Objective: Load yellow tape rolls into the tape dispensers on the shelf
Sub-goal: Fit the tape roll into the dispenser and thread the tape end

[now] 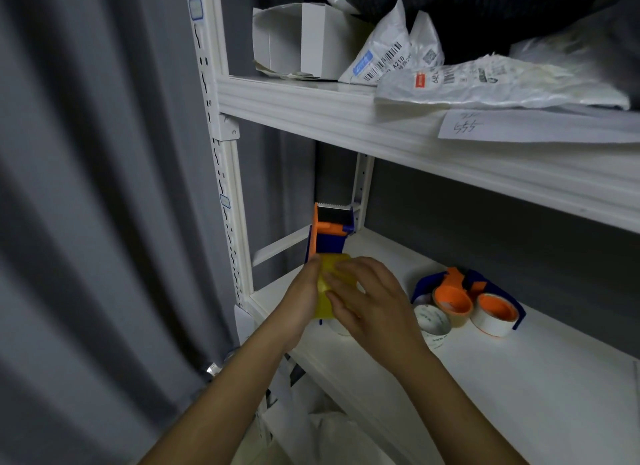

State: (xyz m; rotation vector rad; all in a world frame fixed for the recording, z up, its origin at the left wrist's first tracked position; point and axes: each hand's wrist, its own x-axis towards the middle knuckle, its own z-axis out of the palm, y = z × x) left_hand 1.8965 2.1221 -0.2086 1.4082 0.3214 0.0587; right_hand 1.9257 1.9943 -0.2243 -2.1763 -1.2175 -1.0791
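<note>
A yellow tape roll (325, 288) sits in a blue and orange tape dispenser (330, 230) held upright at the left end of the white shelf (519, 364). My left hand (300, 298) grips the roll and dispenser from the left side. Fingers of my right hand (370, 302) curl over the roll from the right and press on its face. The dispenser's serrated blade points up. A second blue and orange dispenser (464, 291) lies on the shelf to the right, with two orange hubs carrying near-empty white cores.
An empty white cardboard core (433, 324) lies beside the second dispenser. The upper shelf (346, 108) carries a white box (304, 42), plastic mailer bags (485, 80) and a paper note (519, 128). Grey curtain (86, 205) hangs on the left. Bags sit below.
</note>
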